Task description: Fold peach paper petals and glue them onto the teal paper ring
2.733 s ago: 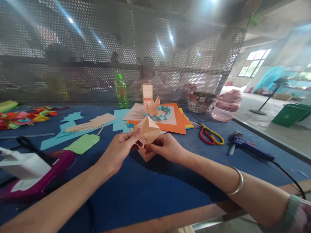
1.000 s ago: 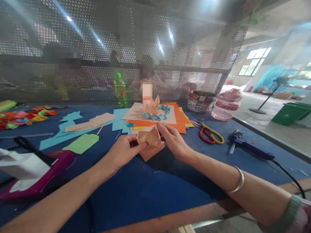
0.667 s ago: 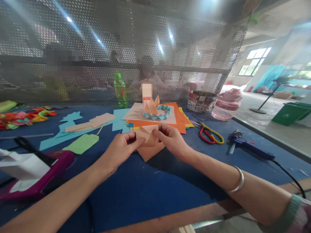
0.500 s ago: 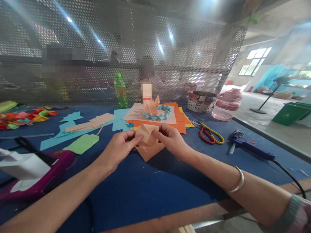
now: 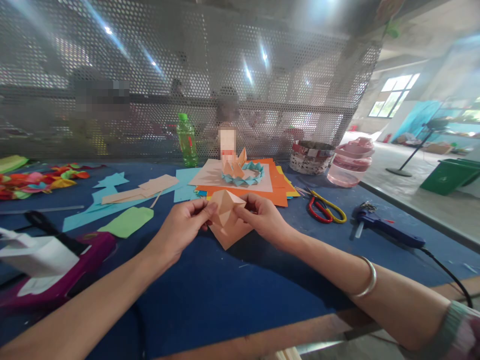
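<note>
A partly folded sheet of light orange paper [image 5: 229, 234] is held between my two hands above the blue table. My left hand [image 5: 189, 220] pinches its left edge between thumb and fingers. On the other side my right hand [image 5: 262, 216] grips the right edge, thumb in front. The upper flap has a raised crease, and a pointed corner hangs down toward me. Just behind stands a folded paper piece with orange points [image 5: 234, 170] and a zigzag blue paper ring [image 5: 258, 175], both resting on stacked coloured sheets [image 5: 279, 192].
Right of my hands lie red-and-yellow-handled scissors [image 5: 326, 207] and a blue glue gun [image 5: 393, 229]. A round basket [image 5: 312, 157], a pink water jug [image 5: 350, 162] and a green bottle [image 5: 186, 142] stand behind. At left are paper scraps [image 5: 127, 222] and a purple power strip [image 5: 92, 260].
The upper flap of the orange paper has bulged up into a raised fold with its right side opened out. Both hands keep their hold in nearly the same place.
</note>
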Action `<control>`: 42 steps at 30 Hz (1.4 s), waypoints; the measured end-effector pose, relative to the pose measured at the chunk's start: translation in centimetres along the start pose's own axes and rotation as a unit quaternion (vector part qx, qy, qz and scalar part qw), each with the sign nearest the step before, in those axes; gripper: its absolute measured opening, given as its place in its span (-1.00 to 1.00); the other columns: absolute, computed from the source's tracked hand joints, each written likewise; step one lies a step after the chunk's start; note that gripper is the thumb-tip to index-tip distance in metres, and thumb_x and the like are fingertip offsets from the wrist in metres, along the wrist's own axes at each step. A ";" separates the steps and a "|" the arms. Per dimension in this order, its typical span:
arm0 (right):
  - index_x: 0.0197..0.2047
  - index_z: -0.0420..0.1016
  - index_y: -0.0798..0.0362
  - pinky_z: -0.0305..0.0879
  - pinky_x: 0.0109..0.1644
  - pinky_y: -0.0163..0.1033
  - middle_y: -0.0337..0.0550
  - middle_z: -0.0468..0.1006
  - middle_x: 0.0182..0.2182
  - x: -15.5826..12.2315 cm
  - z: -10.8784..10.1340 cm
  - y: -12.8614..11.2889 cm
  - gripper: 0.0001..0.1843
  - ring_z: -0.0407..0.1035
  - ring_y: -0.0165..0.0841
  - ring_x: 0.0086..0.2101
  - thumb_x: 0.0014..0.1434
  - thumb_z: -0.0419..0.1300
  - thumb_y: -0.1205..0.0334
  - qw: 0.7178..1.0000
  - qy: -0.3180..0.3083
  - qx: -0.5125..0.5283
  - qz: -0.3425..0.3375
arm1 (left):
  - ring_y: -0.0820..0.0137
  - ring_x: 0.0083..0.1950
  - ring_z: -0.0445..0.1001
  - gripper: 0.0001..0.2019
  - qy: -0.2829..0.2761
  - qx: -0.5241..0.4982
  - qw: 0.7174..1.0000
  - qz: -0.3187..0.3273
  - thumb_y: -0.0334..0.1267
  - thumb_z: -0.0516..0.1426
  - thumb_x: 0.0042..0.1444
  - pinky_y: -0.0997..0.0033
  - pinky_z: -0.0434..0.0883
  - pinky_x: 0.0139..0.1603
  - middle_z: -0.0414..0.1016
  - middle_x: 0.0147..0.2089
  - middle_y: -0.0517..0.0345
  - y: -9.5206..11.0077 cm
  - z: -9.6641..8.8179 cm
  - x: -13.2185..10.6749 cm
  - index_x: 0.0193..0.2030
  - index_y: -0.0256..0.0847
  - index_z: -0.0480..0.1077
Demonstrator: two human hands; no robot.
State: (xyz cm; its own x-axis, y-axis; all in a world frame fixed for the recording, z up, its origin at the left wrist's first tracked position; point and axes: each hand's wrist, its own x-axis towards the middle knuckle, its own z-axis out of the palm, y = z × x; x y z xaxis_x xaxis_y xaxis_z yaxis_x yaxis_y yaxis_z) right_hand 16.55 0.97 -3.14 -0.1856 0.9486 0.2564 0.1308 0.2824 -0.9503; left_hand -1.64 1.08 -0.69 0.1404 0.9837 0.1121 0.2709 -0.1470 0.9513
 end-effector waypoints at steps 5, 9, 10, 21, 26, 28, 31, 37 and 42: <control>-0.16 0.37 0.11 0.21 -0.25 -0.29 -0.20 0.46 -0.31 -0.1 0.1 -0.3 -0.69 0.32 -0.43 -0.34 0.08 0.24 0.11 1.000 -0.013 0.024 -0.008 | 0.49 -0.52 0.28 -0.61 -0.003 0.023 1.000 0.004 0.09 0.22 -0.08 0.50 0.26 -0.47 0.46 -0.49 0.21 -0.1 -0.2 0.2 -0.39 -0.25 0.50; -0.17 0.38 0.07 0.20 -0.27 -0.31 -0.27 0.41 -0.37 -0.4 0.0 -0.8 -0.67 0.30 -0.47 -0.38 0.19 0.12 -0.03 0.998 -0.009 0.057 -0.002 | 0.42 -0.48 0.32 -0.63 -0.034 0.083 0.996 0.017 0.08 0.17 -0.03 0.47 0.26 -0.42 0.47 -0.49 0.20 -0.5 -0.4 0.5 -0.40 -0.24 0.49; -0.18 0.39 0.06 0.20 -0.28 -0.31 -0.28 0.40 -0.39 -0.4 0.0 -0.8 -0.67 0.29 -0.47 -0.39 0.21 0.09 -0.05 0.998 -0.009 0.063 0.002 | 0.39 -0.44 0.34 -0.64 -0.045 0.110 0.992 0.030 0.07 0.15 0.00 0.46 0.27 -0.40 0.48 -0.47 0.19 -0.7 -0.5 0.6 -0.39 -0.23 0.50; -0.11 0.36 0.11 0.17 -0.35 -0.33 -0.31 0.39 -0.46 0.1 0.0 0.3 -0.74 0.28 -0.49 -0.46 0.12 0.16 0.21 1.000 -0.029 0.008 -0.005 | 0.31 -0.37 0.42 -0.67 -0.063 0.175 0.981 0.054 0.03 0.11 0.07 0.45 0.28 -0.37 0.55 -0.40 0.17 -0.9 -1.1 0.9 -0.36 -0.19 0.52; -0.10 0.36 0.09 0.19 -0.33 -0.32 -0.27 0.44 -0.42 0.1 -0.1 0.3 -0.74 0.34 -0.47 -0.42 0.11 0.17 0.26 0.999 -0.030 -0.026 -0.010 | 0.26 -0.31 0.47 -0.68 -0.066 0.143 0.987 0.040 0.02 0.14 0.05 0.41 0.34 -0.31 0.58 -0.36 0.13 -1.1 -1.1 1.0 -0.33 -0.20 0.52; -0.11 0.35 0.09 0.19 -0.33 -0.31 -0.26 0.45 -0.42 0.1 0.0 0.3 -0.75 0.35 -0.45 -0.41 0.11 0.16 0.26 0.999 -0.025 -0.034 -0.008 | 0.27 -0.32 0.47 -0.67 -0.069 0.141 0.987 0.037 0.02 0.13 0.06 0.41 0.33 -0.32 0.57 -0.36 0.13 -1.2 -1.1 1.1 -0.32 -0.21 0.52; -0.10 0.35 0.08 0.20 -0.32 -0.31 -0.26 0.45 -0.41 0.1 0.0 0.3 -0.75 0.36 -0.45 -0.39 0.11 0.16 0.26 0.999 -0.016 -0.043 -0.011 | 0.30 -0.33 0.46 -0.67 -0.077 0.120 0.989 0.037 0.03 0.13 0.06 0.42 0.34 -0.32 0.57 -0.37 0.14 -1.1 -1.1 1.0 -0.33 -0.21 0.51; -0.10 0.34 0.07 0.21 -0.31 -0.30 -0.28 0.45 -0.42 0.1 -0.2 0.6 -0.75 0.36 -0.45 -0.39 0.11 0.15 0.27 0.999 -0.001 -0.047 -0.017 | 0.28 -0.32 0.49 -0.63 -0.061 0.061 0.996 0.009 0.09 0.21 -0.06 0.37 0.39 -0.31 0.57 -0.36 0.11 -0.6 -0.9 0.7 -0.31 -0.21 0.49; -0.14 0.33 0.06 0.18 -0.37 -0.32 -0.30 0.42 -0.46 0.3 -0.2 0.7 -0.76 0.32 -0.46 -0.45 0.09 0.17 0.25 1.000 0.007 -0.023 -0.014 | 0.26 -0.23 0.53 -0.62 -0.067 0.079 0.995 -0.001 0.06 0.20 -0.02 0.32 0.43 -0.21 0.58 -0.25 0.06 -0.8 -0.9 0.8 -0.23 -0.23 0.45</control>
State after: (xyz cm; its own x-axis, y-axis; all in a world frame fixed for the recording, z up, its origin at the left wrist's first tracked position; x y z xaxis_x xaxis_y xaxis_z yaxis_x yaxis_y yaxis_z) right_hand 16.75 1.51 -3.73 -0.1754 0.9424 0.2847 0.1712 0.3140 -0.9339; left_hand -2.61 2.05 -1.09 0.2619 0.9631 0.0612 0.4167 -0.1701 0.8930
